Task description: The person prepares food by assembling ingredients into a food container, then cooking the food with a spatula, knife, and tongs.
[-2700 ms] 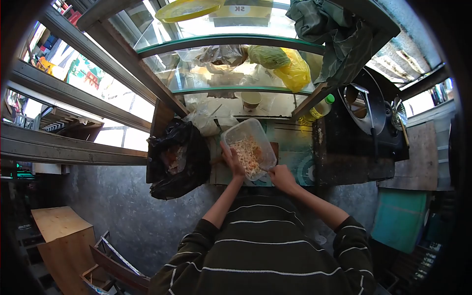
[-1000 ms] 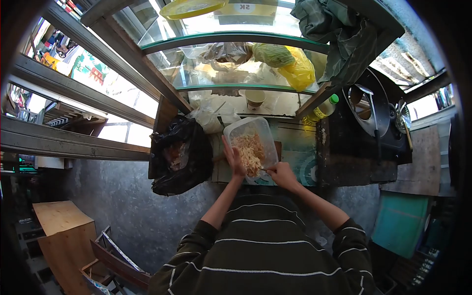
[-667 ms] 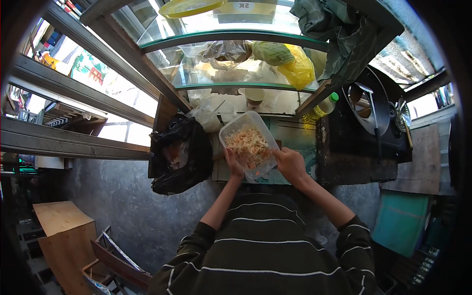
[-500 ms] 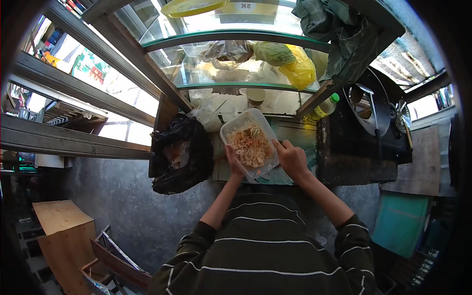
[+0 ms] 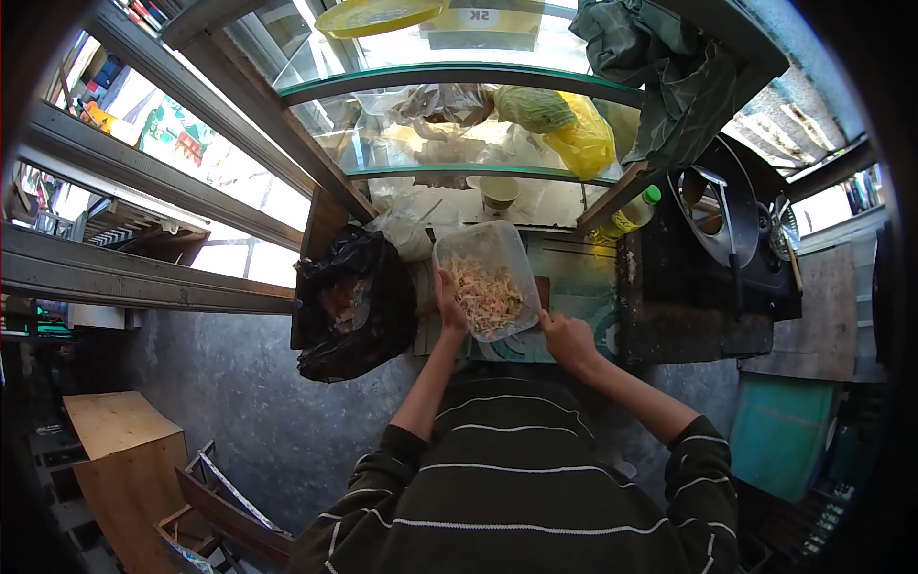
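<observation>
A clear rectangular plastic container (image 5: 513,251) is held tilted over the counter, with shredded vegetables (image 5: 488,298) in pale and orange strands lying inside it. My left hand (image 5: 451,304) grips its left side, thumb along the wall. At the lower right corner, my right hand (image 5: 568,339) has its fingers curled and pressed together at the rim. A black plastic bag (image 5: 356,301), open at the top with something pale and reddish in it, stands left of the container.
Behind the container are a paper cup (image 5: 498,194) and clear plastic bags (image 5: 406,231). A glass-shelved case holds a cabbage (image 5: 534,107) and a yellow bag (image 5: 583,136). On the right are a green-capped bottle (image 5: 631,212) and a wok (image 5: 724,215) with utensils.
The container has turned slightly and tipped, and the shredded vegetables inside have shifted. My right hand has slid down from its right side to the lower right corner.
</observation>
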{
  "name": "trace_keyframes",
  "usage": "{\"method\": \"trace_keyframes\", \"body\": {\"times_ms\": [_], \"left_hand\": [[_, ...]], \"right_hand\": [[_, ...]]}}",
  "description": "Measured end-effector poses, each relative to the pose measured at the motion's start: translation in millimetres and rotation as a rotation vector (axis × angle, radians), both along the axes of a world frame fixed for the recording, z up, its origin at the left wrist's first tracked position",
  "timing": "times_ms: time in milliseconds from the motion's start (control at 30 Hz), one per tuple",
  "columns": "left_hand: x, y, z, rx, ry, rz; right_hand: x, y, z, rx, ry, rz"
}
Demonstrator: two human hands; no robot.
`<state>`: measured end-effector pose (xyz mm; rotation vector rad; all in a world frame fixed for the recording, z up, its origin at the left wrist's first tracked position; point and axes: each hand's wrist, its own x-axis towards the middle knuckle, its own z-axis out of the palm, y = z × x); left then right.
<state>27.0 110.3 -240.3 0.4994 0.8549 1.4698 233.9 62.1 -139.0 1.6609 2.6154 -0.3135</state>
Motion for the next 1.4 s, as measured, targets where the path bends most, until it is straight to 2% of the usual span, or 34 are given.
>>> {"method": "trace_keyframes", "body": {"times_ms": [33,67,133,200,233,300,367,433,467,533,567,600,633,733,867,933,967,1000,1067,1133,1200,1267,1300,1367,1400], "left_hand": [[3,0,-5,-0.002,-0.005,0.003],[7,-1,-10,-0.030,0.016,0.027],[7,-4,-19,-0.061,0.048,0.046],[12,-7,-33,-0.086,0.266,0.113],[15,-9,-40,-0.086,0.261,0.104],[13,-13,-22,-0.010,-0.011,0.064],[11,-15,-14,-0.027,0.061,0.092],[11,-15,-19,-0.049,0.123,0.113],[9,-15,-24,-0.050,0.099,0.101],[10,-15,-33,-0.048,0.075,0.085],[11,-15,-32,-0.056,-0.050,0.058],[11,-13,-28,-0.061,-0.174,0.033],[10,-13,-25,-0.058,-0.173,0.035],[7,-20,-19,-0.096,-0.183,0.026],[10,-12,-14,-0.048,0.027,0.092],[10,-8,-14,0.005,0.112,0.130],[10,-8,-17,0.000,0.244,0.119],[11,-8,-20,-0.006,0.376,0.108],[14,-13,-25,-0.004,0.314,0.135],[14,-18,-27,-0.002,0.252,0.153],[8,-24,-35,-0.044,-0.036,0.063],[8,-27,-20,-0.077,-0.001,0.076],[10,-30,-10,-0.113,0.033,0.085],[18,-29,7,-0.072,-0.005,0.096],[20,-28,7,-0.032,-0.041,0.114]], "right_hand": [[0,-6,-5,-0.114,0.021,-0.080],[1,-5,-13,-0.116,0.018,-0.073],[-2,-4,-29,-0.312,0.468,-0.289],[-9,-1,-33,-0.407,0.566,-0.393],[-9,0,-33,-0.503,0.659,-0.487],[-6,9,-24,-0.455,0.645,-0.462],[-7,20,-7,-0.411,0.637,-0.424],[-4,26,14,-0.064,0.681,-0.307],[-6,24,22,-0.067,0.677,-0.310],[-14,22,31,0.046,0.327,-0.109],[-14,13,22,0.048,0.326,-0.111],[-16,-1,9,0.055,0.229,0.013],[-14,-8,-4,0.060,0.132,0.139],[-1,8,19,0.034,0.110,0.106],[9,19,13,0.086,0.039,-0.013],[5,5,2,-0.203,0.083,-0.135],[-3,0,4,-0.256,0.347,-0.268],[-5,2,1,-0.256,0.344,-0.263],[-9,7,-10,-0.471,0.554,-0.355],[-6,12,-12,-0.461,0.584,-0.358],[-7,20,1,-0.451,0.610,-0.351],[-3,27,33,-0.279,0.657,-0.304],[-3,30,42,-0.279,0.656,-0.308],[-9,37,53,0.048,0.349,-0.138],[-13,34,43,0.051,0.349,-0.138]]}}
